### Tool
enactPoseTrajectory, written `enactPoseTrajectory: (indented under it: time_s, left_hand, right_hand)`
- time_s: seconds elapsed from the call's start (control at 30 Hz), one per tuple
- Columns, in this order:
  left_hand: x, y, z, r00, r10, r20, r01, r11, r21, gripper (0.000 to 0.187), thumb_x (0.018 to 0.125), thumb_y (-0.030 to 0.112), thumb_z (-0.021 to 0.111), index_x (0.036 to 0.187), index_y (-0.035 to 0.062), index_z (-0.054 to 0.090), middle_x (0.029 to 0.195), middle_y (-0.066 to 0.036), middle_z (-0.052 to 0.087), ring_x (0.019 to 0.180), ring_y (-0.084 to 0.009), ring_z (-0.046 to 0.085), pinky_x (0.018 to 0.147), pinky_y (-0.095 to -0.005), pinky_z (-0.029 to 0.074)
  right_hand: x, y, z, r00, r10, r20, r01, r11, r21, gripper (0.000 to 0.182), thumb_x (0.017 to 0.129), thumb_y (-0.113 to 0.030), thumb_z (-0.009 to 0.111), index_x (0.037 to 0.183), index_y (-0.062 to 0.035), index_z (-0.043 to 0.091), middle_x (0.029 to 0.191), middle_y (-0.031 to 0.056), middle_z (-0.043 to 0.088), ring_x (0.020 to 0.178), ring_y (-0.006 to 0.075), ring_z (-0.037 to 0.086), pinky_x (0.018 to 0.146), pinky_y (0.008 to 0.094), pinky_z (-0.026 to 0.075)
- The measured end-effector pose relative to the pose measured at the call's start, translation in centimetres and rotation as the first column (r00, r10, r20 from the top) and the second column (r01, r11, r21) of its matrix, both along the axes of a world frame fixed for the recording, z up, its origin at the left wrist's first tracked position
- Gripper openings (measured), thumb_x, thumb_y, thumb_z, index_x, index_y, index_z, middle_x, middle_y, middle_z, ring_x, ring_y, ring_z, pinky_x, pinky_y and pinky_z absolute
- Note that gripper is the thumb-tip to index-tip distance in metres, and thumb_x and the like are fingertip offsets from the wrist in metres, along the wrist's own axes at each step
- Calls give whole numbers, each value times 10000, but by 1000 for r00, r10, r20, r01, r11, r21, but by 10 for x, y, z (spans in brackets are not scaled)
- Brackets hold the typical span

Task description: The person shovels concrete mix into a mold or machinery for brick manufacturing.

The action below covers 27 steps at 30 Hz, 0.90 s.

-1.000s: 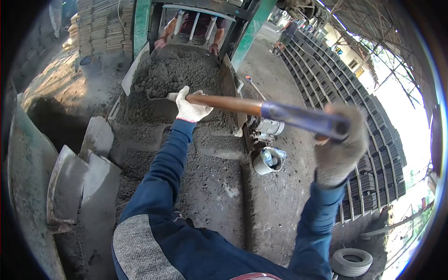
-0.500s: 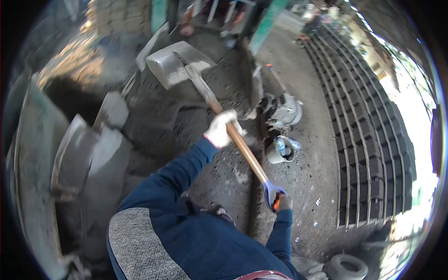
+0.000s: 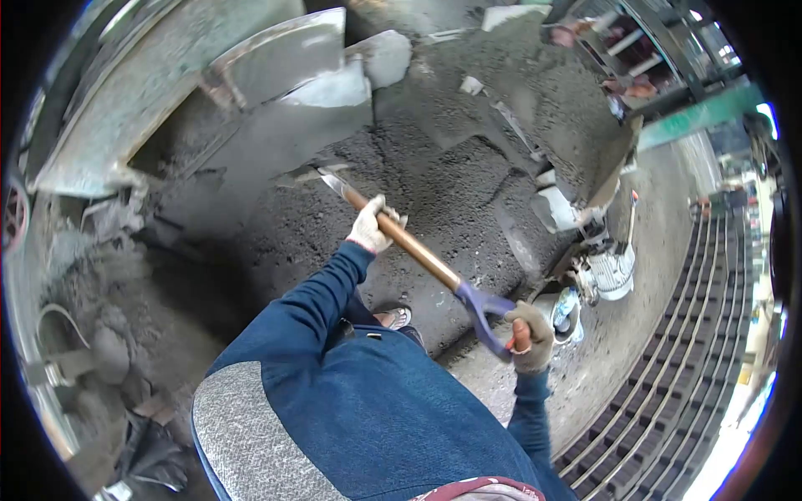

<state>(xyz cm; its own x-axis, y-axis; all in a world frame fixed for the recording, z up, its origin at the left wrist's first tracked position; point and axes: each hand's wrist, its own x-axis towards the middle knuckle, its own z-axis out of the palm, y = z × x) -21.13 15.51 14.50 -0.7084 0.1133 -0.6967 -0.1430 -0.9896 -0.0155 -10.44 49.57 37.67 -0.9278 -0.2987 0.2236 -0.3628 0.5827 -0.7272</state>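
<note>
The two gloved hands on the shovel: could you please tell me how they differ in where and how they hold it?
The left hand wraps the bare wooden shaft low down, near the blade buried in the dark mix; the right hand closes on the blue grip at the top end. The left arm is stretched out forward; the right is bent close to the body. The left glove looks whiter, the right greyer. Both are gloved and shut on the same shovel.

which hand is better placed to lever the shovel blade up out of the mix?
Probably the left hand: it grips the shovel shaft nearest the blade sunk in the grey mix. The right hand holds the blue end grip, farther back.
</note>
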Motion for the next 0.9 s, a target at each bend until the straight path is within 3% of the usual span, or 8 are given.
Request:
enactPoseTrajectory:
  time_s: [0.17, 0.37, 0.47, 0.53, 0.6, 0.7, 0.8, 0.9]
  left_hand:
    - [-10, -80, 31, 937, 286, -201, -295, 955, -16, 252, 920, 237, 674, 769, 99, 527, 656, -33, 522, 642, -200, 554, 852, -473, 537]
    - [7, -175, 92, 872, 375, -313, -412, 909, -60, 230, 877, 231, 709, 890, 87, 529, 768, -90, 556, 690, -240, 571, 874, -509, 529]
    - [23, -217, 71, 937, 268, -223, -313, 928, -203, 319, 856, 294, 725, 946, 60, 527, 772, -109, 570, 731, -289, 597, 819, -501, 540]
    - [38, -236, -7, 977, 199, -83, -215, 927, -307, 312, 899, 364, 632, 899, 61, 557, 762, -121, 582, 721, -308, 600, 735, -478, 529]
    - [76, -233, -116, 993, 102, -65, -112, 977, -184, 287, 890, 335, 625, 950, 68, 536, 758, -125, 589, 679, -318, 600, 737, -499, 538]
    - [112, -188, -132, 967, -50, 248, 131, 938, -321, 162, 866, 178, 596, 868, 21, 553, 702, -159, 577, 614, -348, 583, 691, -563, 555]
    - [138, -143, -194, 980, -86, 179, 148, 918, -368, 131, 838, 130, 590, 858, 5, 556, 696, -170, 576, 622, -362, 596, 667, -569, 548]
    - [128, -130, -51, 998, -28, 47, 42, 942, -333, 93, 809, 128, 617, 846, 58, 568, 714, -149, 570, 662, -313, 590, 746, -539, 545]
  right_hand:
    - [-80, -138, 85, 683, 652, -329, -564, 757, 330, 595, 748, -639, 721, 980, -92, 686, 803, 61, 627, 693, 260, 633, 682, 395, 503]
    - [-99, -326, 75, 644, 708, -291, -609, 704, 365, 473, 760, -333, 758, 1133, -63, 652, 926, 132, 690, 768, 332, 673, 670, 421, 525]
    - [-106, -409, 8, 653, 735, -184, -642, 666, 381, 309, 763, -178, 682, 1064, -113, 668, 866, 152, 686, 759, 332, 679, 662, 428, 528]
    - [-99, -440, -50, 621, 784, -17, -658, 532, 533, 166, 791, -152, 617, 951, -159, 660, 800, 155, 677, 714, 340, 681, 641, 450, 538]
    - [-75, -431, -144, 546, 821, 166, -753, 394, 526, 301, 787, -171, 616, 1083, -218, 630, 785, 154, 675, 734, 339, 699, 632, 469, 568]
    - [-16, -362, -173, 513, 811, 281, -805, 341, 486, 558, 761, -208, 637, 1308, -257, 541, 783, 145, 682, 668, 323, 699, 597, 446, 567]
    - [16, -306, -175, 590, 783, 196, -772, 476, 422, 494, 779, -238, 665, 1267, -237, 589, 710, 115, 667, 627, 292, 689, 554, 423, 542]
    - [0, -287, -119, 653, 749, 110, -734, 590, 335, 416, 803, -230, 680, 1215, -189, 635, 729, 101, 680, 647, 279, 688, 581, 407, 538]
